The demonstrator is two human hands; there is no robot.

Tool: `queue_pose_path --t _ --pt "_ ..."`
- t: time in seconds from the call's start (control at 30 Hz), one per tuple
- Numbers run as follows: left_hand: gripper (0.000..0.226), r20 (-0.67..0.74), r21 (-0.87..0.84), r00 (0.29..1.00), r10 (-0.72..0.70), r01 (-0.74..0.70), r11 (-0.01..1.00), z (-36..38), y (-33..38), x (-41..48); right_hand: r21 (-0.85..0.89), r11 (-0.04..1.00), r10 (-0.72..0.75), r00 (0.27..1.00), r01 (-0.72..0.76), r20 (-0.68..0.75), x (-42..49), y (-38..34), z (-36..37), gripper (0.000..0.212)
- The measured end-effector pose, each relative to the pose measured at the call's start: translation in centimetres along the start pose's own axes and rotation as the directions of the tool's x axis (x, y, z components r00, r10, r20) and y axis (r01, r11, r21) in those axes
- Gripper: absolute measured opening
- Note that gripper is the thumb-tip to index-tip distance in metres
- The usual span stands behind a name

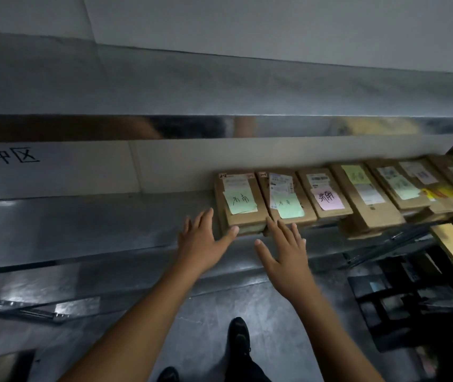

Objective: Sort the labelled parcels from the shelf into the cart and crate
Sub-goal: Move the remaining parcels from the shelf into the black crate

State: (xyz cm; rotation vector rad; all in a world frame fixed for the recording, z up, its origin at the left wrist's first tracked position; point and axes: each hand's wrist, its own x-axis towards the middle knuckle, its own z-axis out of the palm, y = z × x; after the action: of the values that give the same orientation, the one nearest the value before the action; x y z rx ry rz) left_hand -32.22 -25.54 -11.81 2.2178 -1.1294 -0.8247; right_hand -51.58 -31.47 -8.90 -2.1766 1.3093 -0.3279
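Forearms fill the bottom of my feed, with a black shoe (237, 334) on the floor between them; both reach up and forward to the metal shelf (109, 224). Left hand (200, 241): fingers straight and spread, holding nothing, thumb tip at the near left corner of the leftmost parcel (240, 199). It looks like touching, but blur means I'm not certain. Right hand (283, 252): also flat and spread, empty, index tip at the seam between that box and the second parcel (285, 201). So the target sits directly ahead of and between my two hands, at the left end of a row of brown boxes running off right along the shelf. Green note on its top face, handwriting I can't read for sure. Long axis runs away from me toward the wall, short end facing the fingers, far end skewed slightly left. It seems to rest on something paler underneath; can't tell what. Left of the box is free shelf, and its right side is tight against the neighbour. My call: left hand has the easier approach and can wrap the open flank, while the right has to work into the seam or just pull at the near end. Slide it toward me along its length. Dark slatted thing (401, 293) low right may be the crate, can't confirm.
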Motion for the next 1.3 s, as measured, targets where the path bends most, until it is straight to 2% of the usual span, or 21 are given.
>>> queue_pose_path --t 0.17,0.3,0.4,0.6,0.7,0.77,0.9,1.0,1.13,1.23,1.3 --pt "0.081 -0.043 -0.254 0.995 -0.092 0.078 0.964 2.2 2.4 3.9 0.037 0.999 -0.042 0.999 0.040 0.035 5.5 2.2 -1.6 0.066" --pt "0.078 -0.113 -0.424 0.978 -0.177 0.114 0.898 4.8 2.5 7.1 0.039 0.998 -0.063 0.992 0.059 0.108 8.5 4.1 -1.6 0.067" --pt "0.069 -0.125 -0.498 0.975 -0.184 0.099 0.862 6.5 2.1 8.5 0.027 0.995 -0.098 0.984 0.095 0.151 10.1 5.6 -1.3 0.069" --pt "0.042 -0.136 -0.579 0.972 -0.191 0.078 0.811 7.6 1.1 9.1 -0.122 0.972 -0.187 0.977 0.199 0.102 13.7 7.0 -0.7 0.089" --pt "0.048 -0.109 -0.620 0.974 -0.199 0.090 0.780 7.4 0.8 8.5 -0.174 0.955 -0.215 0.965 0.240 0.152 14.5 6.3 -0.4 0.086" --pt "0.044 -0.079 -0.654 0.976 -0.204 0.104 0.749 7.3 0.8 8.0 -0.176 0.952 -0.220 0.960 0.250 0.173 14.3 5.8 0.3 0.086" --pt "0.044 -0.054 -0.721 0.979 -0.197 0.099 0.686 6.5 1.5 7.6 -0.100 0.971 -0.199 0.967 0.216 0.156 14.4 4.9 0.7 0.082" --pt "0.066 -0.071 -0.802 0.978 -0.194 0.060 0.594 6.4 1.3 5.5 -0.056 0.965 -0.243 0.954 0.256 0.178 14.2 3.5 0.3 0.080" --pt "0.084 -0.180 -0.906 0.940 -0.291 -0.042 0.422 6.7 0.4 0.8 0.005 0.939 -0.338 0.916 0.345 0.217 11.9 0.5 0.7 0.078" --pt "0.071 -0.265 -0.937 0.890 -0.372 -0.148 0.316 5.8 -1.2 -3.5 0.107 0.925 -0.379 0.872 0.364 0.311 8.5 -2.6 2.4 0.077" --pt "0.066 -0.314 -0.936 0.848 -0.427 -0.202 0.287 4.5 -3.0 -6.9 0.296 0.902 -0.416 0.814 0.313 0.406 5.5 -5.3 3.9 0.059"
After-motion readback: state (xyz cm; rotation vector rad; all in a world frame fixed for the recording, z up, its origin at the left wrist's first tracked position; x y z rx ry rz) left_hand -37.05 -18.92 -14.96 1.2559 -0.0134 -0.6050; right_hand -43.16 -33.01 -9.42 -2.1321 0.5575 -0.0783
